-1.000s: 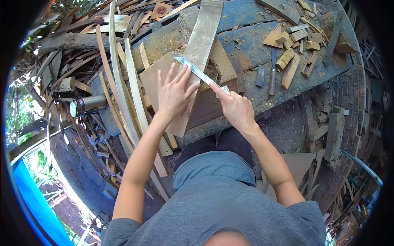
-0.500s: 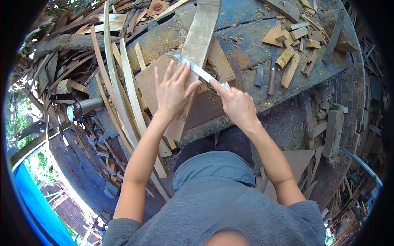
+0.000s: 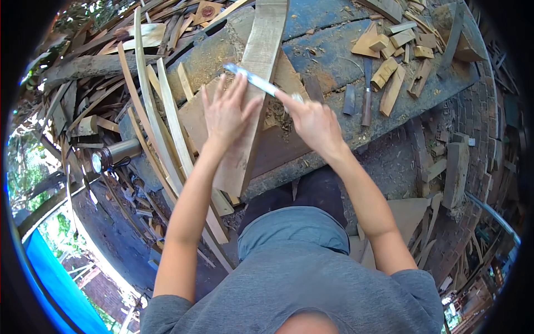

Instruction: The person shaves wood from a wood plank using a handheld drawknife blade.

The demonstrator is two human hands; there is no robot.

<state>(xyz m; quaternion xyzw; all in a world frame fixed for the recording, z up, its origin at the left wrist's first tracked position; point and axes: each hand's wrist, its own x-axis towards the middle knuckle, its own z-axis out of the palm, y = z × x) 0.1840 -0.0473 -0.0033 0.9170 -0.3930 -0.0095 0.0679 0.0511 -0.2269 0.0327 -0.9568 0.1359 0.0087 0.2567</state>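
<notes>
A long, slightly curved wooden board [image 3: 263, 42] lies lengthwise in front of me on top of a wider flat piece of wood [image 3: 192, 119]. A silver metal square [image 3: 259, 83] sits slantwise across the board, its blade a little blurred. My right hand [image 3: 318, 127] grips the square's near end, index finger stretched along the blade. With fingers spread, my left hand [image 3: 227, 116] rests on the board, its fingertips at the blade's far part. The square's end inside my right palm is mostly hidden.
Right of the board are a chisel [image 3: 367, 100], a dark metal blade [image 3: 349, 100] and several wood offcuts [image 3: 385, 73] on the worn bench [image 3: 328, 47]. Long curved strips [image 3: 146, 92] and a metal flashlight [image 3: 119, 155] lie at the left, before piled scrap wood [image 3: 89, 67].
Both hands and the square have shifted slightly left in view. The board and bench items have also shifted a little as the view moved. My right hand still holds the square.
</notes>
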